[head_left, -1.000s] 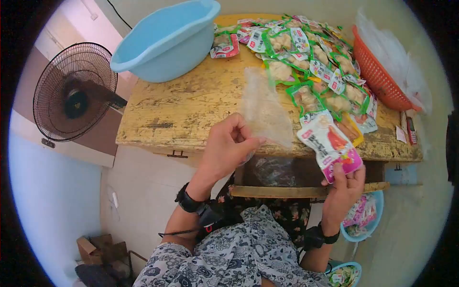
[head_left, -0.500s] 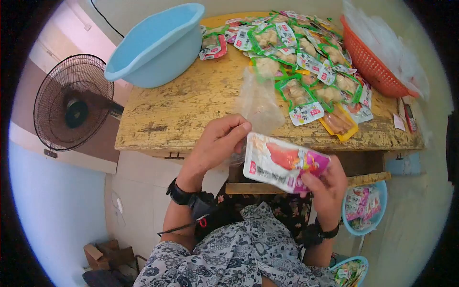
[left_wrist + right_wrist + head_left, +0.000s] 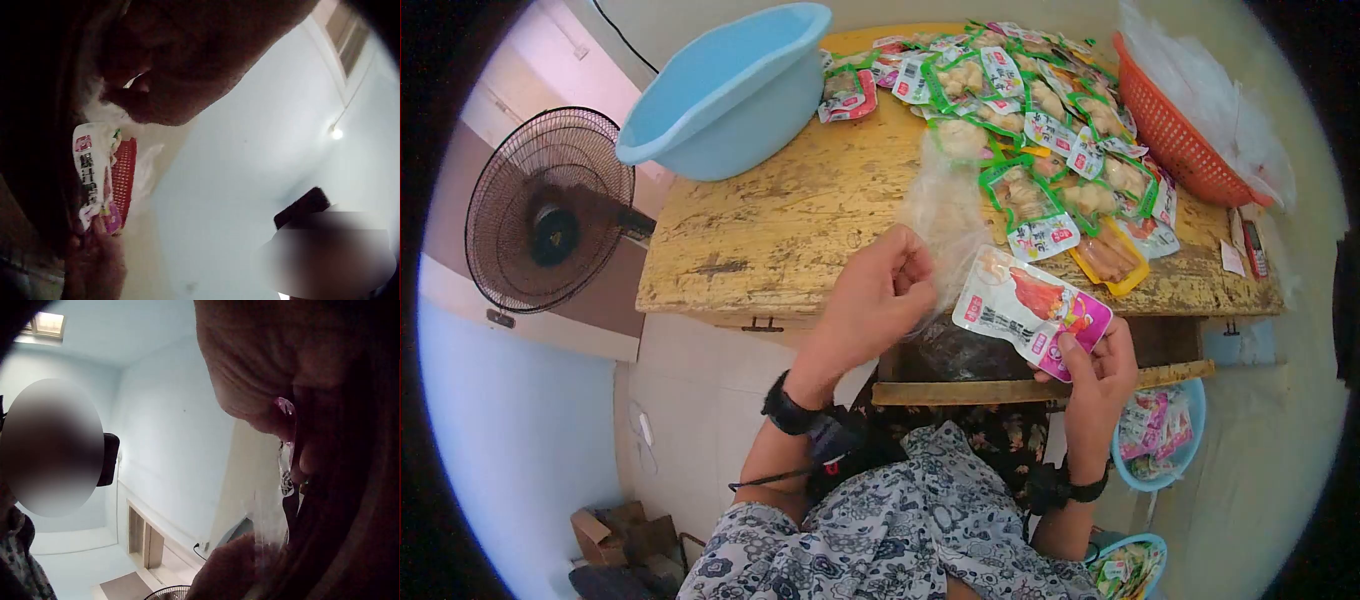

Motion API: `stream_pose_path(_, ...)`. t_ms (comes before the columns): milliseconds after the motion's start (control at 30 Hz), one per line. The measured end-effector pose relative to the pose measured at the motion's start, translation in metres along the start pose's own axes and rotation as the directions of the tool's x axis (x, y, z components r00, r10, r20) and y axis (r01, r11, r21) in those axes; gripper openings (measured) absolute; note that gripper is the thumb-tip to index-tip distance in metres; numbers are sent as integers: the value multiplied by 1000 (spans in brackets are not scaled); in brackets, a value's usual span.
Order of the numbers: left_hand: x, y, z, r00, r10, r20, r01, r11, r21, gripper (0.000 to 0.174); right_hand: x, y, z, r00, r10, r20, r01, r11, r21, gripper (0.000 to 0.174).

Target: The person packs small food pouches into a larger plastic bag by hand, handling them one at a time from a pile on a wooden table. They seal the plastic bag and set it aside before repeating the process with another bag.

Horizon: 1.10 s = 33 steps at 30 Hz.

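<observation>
My left hand [image 3: 870, 305] pinches a clear plastic bag [image 3: 948, 215] that hangs over the table's front edge and spreads back across the wood. A white and pink food pouch [image 3: 1022, 308], printed with a reddish food picture, is in my right hand [image 3: 1103, 385]. The right thumb lies on its pink end, with the fingers behind. Its white end points up and left, right beside the bag. In the left wrist view the pouch [image 3: 90, 165] appears below the left hand, its pink end at the right fingers. The right wrist view shows the bag [image 3: 269, 528] near the left hand.
A heap of sealed food packets [image 3: 1050, 130] covers the table's back right, beside an orange basket [image 3: 1185, 125] of plastic bags. A blue basin [image 3: 730, 95] stands back left. Below the table [image 3: 800, 225] is an open drawer [image 3: 1040, 390]; blue tubs [image 3: 1200, 400] of packets sit lower right.
The right hand has swung the pouch from the right toward the left hand, then slightly back right and upward. The left hand keeps its pinch on the bag, which has shifted and crumpled.
</observation>
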<state>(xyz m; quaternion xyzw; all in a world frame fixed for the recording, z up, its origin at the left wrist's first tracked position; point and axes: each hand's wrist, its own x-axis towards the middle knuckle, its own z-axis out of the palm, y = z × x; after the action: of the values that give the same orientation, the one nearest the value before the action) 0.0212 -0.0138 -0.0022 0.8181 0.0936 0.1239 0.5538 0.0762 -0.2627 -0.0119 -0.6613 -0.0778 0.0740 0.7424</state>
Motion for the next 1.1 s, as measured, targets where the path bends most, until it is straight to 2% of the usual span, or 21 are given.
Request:
stream_pose_path(67,-1,5,10,989,41,-144,-20,989,146,17,-4,5,-6,999,-46,-21,46,999,-16,21)
stream_pose_path(167,-4,16,19,971,39,-235,21,968,248,21,-10,5,-15,992,-114,-54,113,993,-24,21)
stream_pose_path(267,-8,7,28,944,166,-285,-65,941,333,21,-16,-1,-19,988,-112,-102,114,993,14,21)
stream_pose_path(300,-9,7,28,944,176,-280,-75,939,335,20,-17,-2,-20,988,-99,-120,104,994,36,22)
stream_pose_path(367,-13,8,26,943,193,-272,-94,936,339,18,-14,13,-28,962,-236,-138,238,971,-2,22)
stream_pose_path(400,-13,6,25,939,248,-237,-142,910,390,17,-13,15,-29,942,-303,-144,304,953,-21,23)
stream_pose_path(500,-15,0,23,917,379,-127,-265,814,517,17,-21,4,-25,955,-220,-198,246,963,114,28)
stream_pose_path(567,-16,-2,22,902,426,-70,-311,754,579,21,-22,0,-22,949,-239,-203,266,957,114,29)
stream_pose_path(667,-16,0,21,900,429,-75,-304,742,597,36,-22,0,-15,935,-284,-210,313,943,117,31)
stream_pose_path(767,-12,-3,18,821,567,-70,-412,672,615,53,-26,-2,-12,950,-263,-168,287,948,139,31)
stream_pose_path(800,-13,-1,18,833,549,-67,-406,689,600,58,-28,-3,-12,959,-242,-144,263,953,148,31)
stream_pose_path(933,-15,7,22,863,501,-65,-385,736,556,76,-30,-7,8,942,-302,-144,318,942,105,29)
stream_pose_path(1067,-19,12,27,884,453,-113,-328,774,542,87,-35,-5,20,898,-435,-61,422,894,-153,22)
stream_pose_path(1100,-19,13,27,887,446,-122,-319,781,537,88,-35,-7,22,870,-493,3,481,847,-227,22)
